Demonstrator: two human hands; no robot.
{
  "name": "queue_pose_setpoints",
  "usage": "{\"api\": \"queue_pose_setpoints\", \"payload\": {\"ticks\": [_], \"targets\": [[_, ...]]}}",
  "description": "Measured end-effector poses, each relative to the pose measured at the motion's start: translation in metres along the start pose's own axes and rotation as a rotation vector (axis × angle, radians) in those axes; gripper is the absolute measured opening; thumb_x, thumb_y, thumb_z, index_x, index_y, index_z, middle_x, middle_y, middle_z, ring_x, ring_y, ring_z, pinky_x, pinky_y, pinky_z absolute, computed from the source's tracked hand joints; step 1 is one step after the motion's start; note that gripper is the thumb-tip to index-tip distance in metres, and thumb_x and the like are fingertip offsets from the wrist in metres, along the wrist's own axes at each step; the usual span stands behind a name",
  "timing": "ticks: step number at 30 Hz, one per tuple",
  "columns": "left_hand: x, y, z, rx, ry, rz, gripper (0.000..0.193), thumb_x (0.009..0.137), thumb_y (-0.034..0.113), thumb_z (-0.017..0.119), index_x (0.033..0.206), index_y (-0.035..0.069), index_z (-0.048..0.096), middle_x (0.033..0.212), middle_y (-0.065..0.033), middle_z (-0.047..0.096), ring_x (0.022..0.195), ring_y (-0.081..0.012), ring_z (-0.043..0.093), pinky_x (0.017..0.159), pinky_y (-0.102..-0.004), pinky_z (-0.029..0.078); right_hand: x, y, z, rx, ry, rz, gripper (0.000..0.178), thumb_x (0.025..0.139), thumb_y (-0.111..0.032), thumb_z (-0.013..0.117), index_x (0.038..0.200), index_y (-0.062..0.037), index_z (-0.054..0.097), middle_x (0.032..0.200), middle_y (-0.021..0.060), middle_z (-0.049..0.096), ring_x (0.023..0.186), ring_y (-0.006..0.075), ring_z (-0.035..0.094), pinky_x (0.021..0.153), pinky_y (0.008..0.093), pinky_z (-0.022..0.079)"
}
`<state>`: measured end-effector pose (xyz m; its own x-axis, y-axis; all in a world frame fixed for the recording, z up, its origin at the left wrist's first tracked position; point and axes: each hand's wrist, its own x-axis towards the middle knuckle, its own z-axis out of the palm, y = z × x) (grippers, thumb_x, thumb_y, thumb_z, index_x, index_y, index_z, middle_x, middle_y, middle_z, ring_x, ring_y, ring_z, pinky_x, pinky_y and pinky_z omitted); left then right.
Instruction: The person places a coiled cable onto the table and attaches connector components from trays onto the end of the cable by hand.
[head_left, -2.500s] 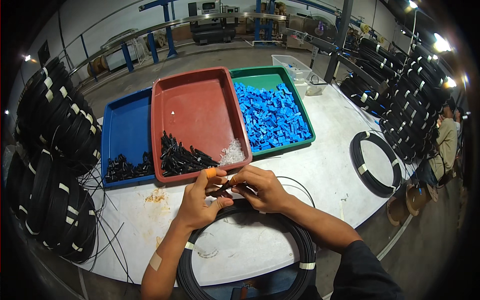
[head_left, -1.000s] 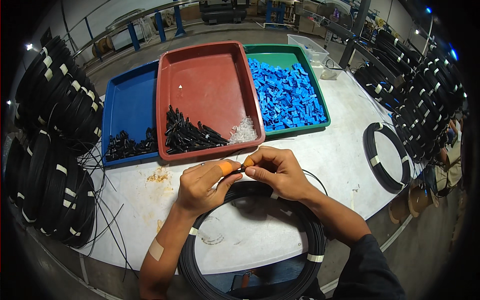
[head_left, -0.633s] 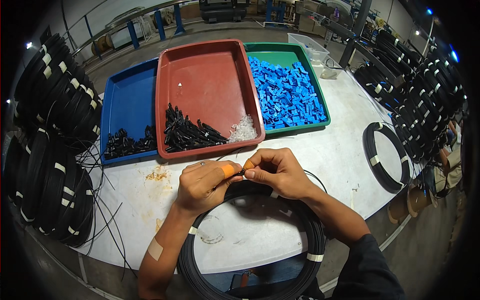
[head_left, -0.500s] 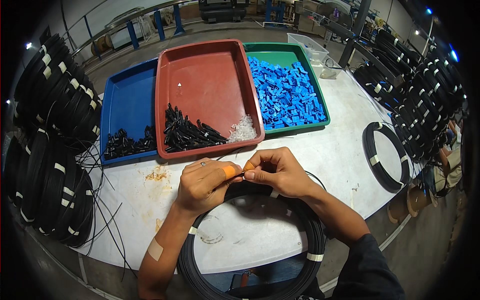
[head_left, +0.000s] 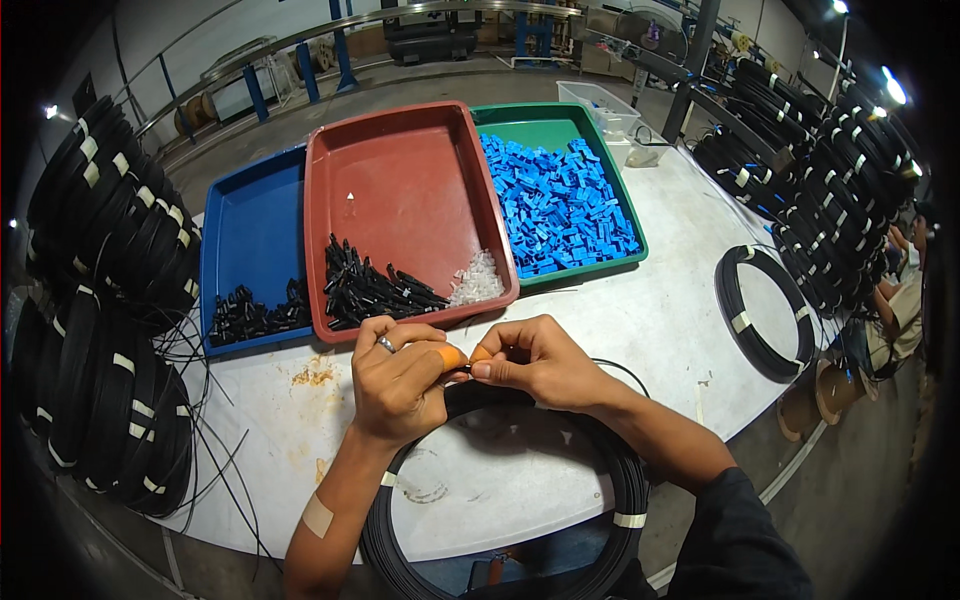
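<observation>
My left hand (head_left: 398, 385) and my right hand (head_left: 540, 368) meet fingertip to fingertip just in front of the red tray. Both are closed in a pinch on the dark end of a thin black cable (head_left: 622, 366), which curves out from behind my right hand. Fingers hide most of that end, so any part fitted on it cannot be made out. Orange coverings wrap a finger on each hand. Below the hands lies a large coil of black cable (head_left: 628, 470), bound with pale tape, reaching over the table's front edge.
The red tray (head_left: 400, 190) holds black connector parts (head_left: 372, 290) and small clear pieces (head_left: 476, 280). A blue tray (head_left: 250, 215) has more black parts; a green tray (head_left: 545, 118) holds blue clips (head_left: 565, 205). Cable coils (head_left: 110, 390) are stacked left and right; another coil (head_left: 738, 318) lies on the white table (head_left: 670, 270).
The view has shifted slightly, so the trays sit lower in the picture. My fingertips stay together on the cable end, with the left hand's fingers somewhat more raised.
</observation>
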<state>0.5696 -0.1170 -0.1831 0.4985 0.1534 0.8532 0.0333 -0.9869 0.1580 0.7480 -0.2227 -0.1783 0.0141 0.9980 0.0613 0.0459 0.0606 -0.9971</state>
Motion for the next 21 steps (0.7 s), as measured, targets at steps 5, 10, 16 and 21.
{"api": "queue_pose_setpoints", "payload": {"ticks": [5, 10, 16, 21], "targets": [[-0.001, -0.002, 0.0, 0.059, 0.049, 0.008, 0.016, 0.066, 0.003, 0.081, 0.072, 0.009, 0.067, 0.07, 0.0004, 0.068, 0.077, -0.0189, 0.07, 0.075, -0.0371, 0.039, 0.006, -0.02, 0.006, -0.073, 0.003, 0.11, 0.014, 0.095, -0.009, 0.072, 0.088, 0.0027, 0.07, 0.078, 0.0003, 0.065, 0.072, 0.0059, 0.055, 0.065, 0.0243, 0.045], [-0.001, -0.001, -0.003, 0.118, 0.076, -0.05, 0.016, 0.065, -0.002, 0.076, 0.07, 0.009, 0.066, 0.067, 0.0004, 0.067, 0.076, -0.0178, 0.071, 0.078, -0.0372, 0.037, 0.017, -0.014, 0.007, -0.052, -0.024, 0.114, 0.012, 0.094, -0.008, 0.073, 0.088, 0.003, 0.07, 0.079, 0.0023, 0.068, 0.075, 0.0075, 0.059, 0.068, 0.0245, 0.049], [0.0, -0.001, -0.007, 0.146, 0.083, -0.05, 0.017, 0.064, -0.004, 0.074, 0.069, 0.009, 0.065, 0.067, -0.001, 0.067, 0.079, -0.0169, 0.072, 0.082, -0.0383, 0.036, 0.016, -0.007, 0.01, -0.052, -0.011, 0.023, 0.012, 0.092, -0.007, 0.075, 0.092, 0.0031, 0.069, 0.081, 0.0009, 0.066, 0.076, 0.0067, 0.059, 0.07, 0.0242, 0.05], [-0.004, -0.002, -0.006, 0.093, 0.145, -0.219, 0.015, 0.068, 0.0, 0.08, 0.072, 0.007, 0.068, 0.07, -0.0022, 0.07, 0.067, -0.0206, 0.065, 0.081, -0.0381, 0.039, 0.006, -0.001, 0.003, -0.164, 0.021, -0.195, 0.029, 0.087, 0.003, 0.076, 0.112, 0.0016, 0.06, 0.106, 0.0077, 0.064, 0.091, 0.0121, 0.066, 0.081, 0.0274, 0.055]]}}
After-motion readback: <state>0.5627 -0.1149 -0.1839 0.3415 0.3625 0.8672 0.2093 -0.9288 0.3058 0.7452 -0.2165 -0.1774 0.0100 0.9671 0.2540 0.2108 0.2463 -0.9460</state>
